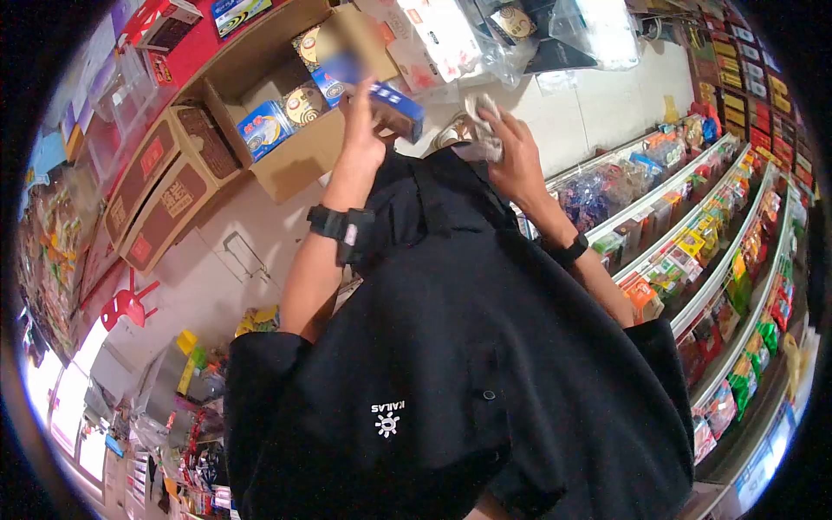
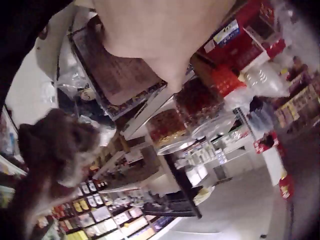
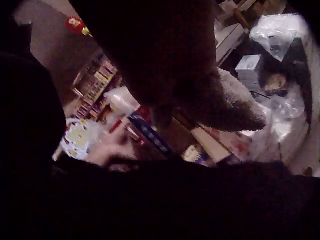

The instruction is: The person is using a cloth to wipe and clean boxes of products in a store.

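My left hand (image 1: pixel 362 130) grips a flat blue box (image 1: pixel 400 111) by its end, tilted beside the open cardboard carton. In the left wrist view the broad brown face of this box (image 2: pixel 117 77) shows, with blue along its edges. My right hand (image 1: pixel 518 160) holds a crumpled greyish cloth (image 1: pixel 485 126), a short way to the right of the box. The cloth (image 3: pixel 235 102) hangs past the fingers in the dark right wrist view. Inside the carton (image 1: pixel 299 160) stand several blue-and-yellow boxes (image 1: pixel 264 130) with round coil patterns.
Brown closed cartons (image 1: pixel 165 186) lie left of the open one. White packs (image 1: pixel 442 43) and clear plastic bags (image 1: pixel 598 35) sit at the back. Shelves of small packets (image 1: pixel 693 243) run along the right, and a red stool (image 1: pixel 130 305) is at the left.
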Motion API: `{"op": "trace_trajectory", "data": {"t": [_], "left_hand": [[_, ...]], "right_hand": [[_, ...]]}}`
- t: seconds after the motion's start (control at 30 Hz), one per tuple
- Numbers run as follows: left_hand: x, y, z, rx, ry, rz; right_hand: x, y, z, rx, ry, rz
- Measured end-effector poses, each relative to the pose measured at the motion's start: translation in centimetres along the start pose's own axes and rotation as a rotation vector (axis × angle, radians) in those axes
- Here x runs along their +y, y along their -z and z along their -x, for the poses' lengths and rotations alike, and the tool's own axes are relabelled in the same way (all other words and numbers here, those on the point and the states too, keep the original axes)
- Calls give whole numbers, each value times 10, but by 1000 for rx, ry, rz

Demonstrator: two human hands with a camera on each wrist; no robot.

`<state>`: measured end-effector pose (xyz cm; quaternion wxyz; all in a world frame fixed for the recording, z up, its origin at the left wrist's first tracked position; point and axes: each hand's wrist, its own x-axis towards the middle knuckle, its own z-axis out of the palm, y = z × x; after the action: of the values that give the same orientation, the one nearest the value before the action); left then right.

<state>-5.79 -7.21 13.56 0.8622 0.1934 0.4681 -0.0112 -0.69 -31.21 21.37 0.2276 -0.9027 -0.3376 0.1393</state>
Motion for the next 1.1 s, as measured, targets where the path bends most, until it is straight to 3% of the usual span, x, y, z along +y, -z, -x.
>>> {"op": "trace_trajectory", "data": {"t": [0.03, 0.07, 0.17, 0.23, 0.3, 0.33, 0.37, 0.43, 0.5, 0.57, 0.63, 0.7, 0.73, 0.77, 0.83, 0.9, 0.97, 1.07, 1.1], "left_hand": [[-8, -3, 1, 80, -168, -223], [-17, -6, 3, 71, -244, -209], [-42, -12, -11, -87, -308, -191], [-38, -22, 8, -100, -350, -327], [-27, -17, 5, 1, -325, -567], [-11, -25, 34, -93, -291, -308], [-7, -15, 29, -89, -292, -304], [8, 3, 26, -183, -274, -346], [5, 4, 31, -270, -314, -406], [1, -2, 42, -467, -136, -38], [-4, 2, 25, -578, -70, 133], [-3, 0, 23, -700, 78, 473], [-1, 0, 22, -720, 85, 497], [-1, 0, 22, -719, 83, 501], [-1, 2, 18, -728, 67, 592], [-3, 4, 20, -705, 73, 576], [-3, 3, 23, -688, 82, 548], [-17, -12, 27, -671, 75, 352], [-21, -21, 30, -555, 77, 277]], "right_hand": [[-10, 3, -6, 77, -9, -50], [-22, 5, -11, 77, -15, -54], [-53, 2, -39, 49, 24, -239], [-50, -10, -40, 50, -14, -152], [-36, -14, -41, 71, -208, -363], [-30, -7, -40, 59, -281, -355], [-21, -2, -40, 54, -277, -354], [-15, 11, -45, -23, -556, -1124], [-19, 18, -47, -52, -640, -1232], [-26, 20, -50, -113, -701, -1356], [-16, 2, -50, -119, -714, -1235], [-16, -8, -49, -165, -427, -723], [-16, -12, -47, -85, -267, -603], [-16, -12, -42, -88, -265, -601], [-24, -5, -35, 212, -370, -408], [-24, 4, -36, 221, -396, -494], [-41, 20, -45, 393, -33, -235], [-61, -6, -66, 233, 33, -122], [-66, -18, -71, 150, 24, -78]]}}
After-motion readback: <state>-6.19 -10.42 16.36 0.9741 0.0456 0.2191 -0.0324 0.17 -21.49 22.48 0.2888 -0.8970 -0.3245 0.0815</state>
